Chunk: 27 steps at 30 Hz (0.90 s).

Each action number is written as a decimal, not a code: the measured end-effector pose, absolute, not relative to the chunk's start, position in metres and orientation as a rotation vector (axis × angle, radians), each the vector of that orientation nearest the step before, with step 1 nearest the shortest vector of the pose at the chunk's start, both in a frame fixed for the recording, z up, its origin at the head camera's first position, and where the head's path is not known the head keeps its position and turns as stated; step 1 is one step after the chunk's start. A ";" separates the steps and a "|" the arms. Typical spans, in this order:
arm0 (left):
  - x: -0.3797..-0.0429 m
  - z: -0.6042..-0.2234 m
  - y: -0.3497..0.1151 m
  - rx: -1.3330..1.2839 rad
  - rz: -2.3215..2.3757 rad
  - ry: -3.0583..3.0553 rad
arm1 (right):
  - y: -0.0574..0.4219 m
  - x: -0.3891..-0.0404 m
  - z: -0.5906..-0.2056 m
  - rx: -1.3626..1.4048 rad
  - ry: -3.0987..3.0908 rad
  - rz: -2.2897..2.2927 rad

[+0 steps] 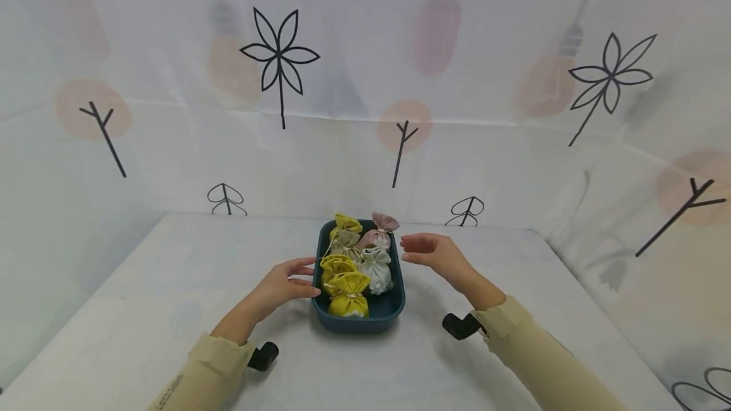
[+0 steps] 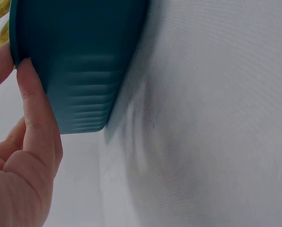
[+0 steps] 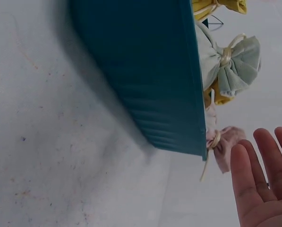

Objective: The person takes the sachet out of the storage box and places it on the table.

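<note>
A dark teal plastic basin (image 1: 360, 323) holds several small drawstring pouches. Yellow pouches (image 1: 349, 297) fill its left side, along with a beige pouch (image 1: 345, 243). On the right lie a pale mint pouch (image 1: 377, 270) and a pink pouch (image 1: 378, 233), its gathered top above the rim. My left hand (image 1: 285, 282) pinches the basin's left rim, with fingertips (image 2: 27, 71) against the outer wall in the left wrist view. Just off the right rim, my right hand (image 1: 436, 259) has loosely extended fingers and holds nothing; the pink pouch is nearest to it.
The basin stands on a white-covered table (image 1: 171, 309), near its far edge. Behind and at the sides hangs a pale curtain (image 1: 337, 163) printed with leaf and twig drawings. Black wrist mounts (image 1: 461, 326) stick out below both sleeves.
</note>
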State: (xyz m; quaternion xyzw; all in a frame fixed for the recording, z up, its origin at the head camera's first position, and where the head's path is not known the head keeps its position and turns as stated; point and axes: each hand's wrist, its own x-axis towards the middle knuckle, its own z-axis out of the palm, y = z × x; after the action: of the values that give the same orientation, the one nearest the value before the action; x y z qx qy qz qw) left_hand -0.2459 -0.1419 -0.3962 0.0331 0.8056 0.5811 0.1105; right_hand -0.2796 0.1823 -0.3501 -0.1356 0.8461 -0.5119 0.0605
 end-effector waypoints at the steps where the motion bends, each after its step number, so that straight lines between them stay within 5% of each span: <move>1: -0.246 -0.396 -0.142 0.097 1.711 2.365 | 0.181 -0.281 -0.350 -0.411 2.550 -1.549; 27: -0.247 -0.397 -0.144 0.108 1.730 2.335 | 0.159 -0.305 -0.351 -0.516 2.260 -1.594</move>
State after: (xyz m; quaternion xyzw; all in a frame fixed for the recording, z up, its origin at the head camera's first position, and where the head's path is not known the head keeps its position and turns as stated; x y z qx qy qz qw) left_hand -0.2468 -0.1437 -0.3966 0.0367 0.7974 0.5909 0.1166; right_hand -0.3049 0.1588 -0.3505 -0.1808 0.7926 -0.5590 0.1632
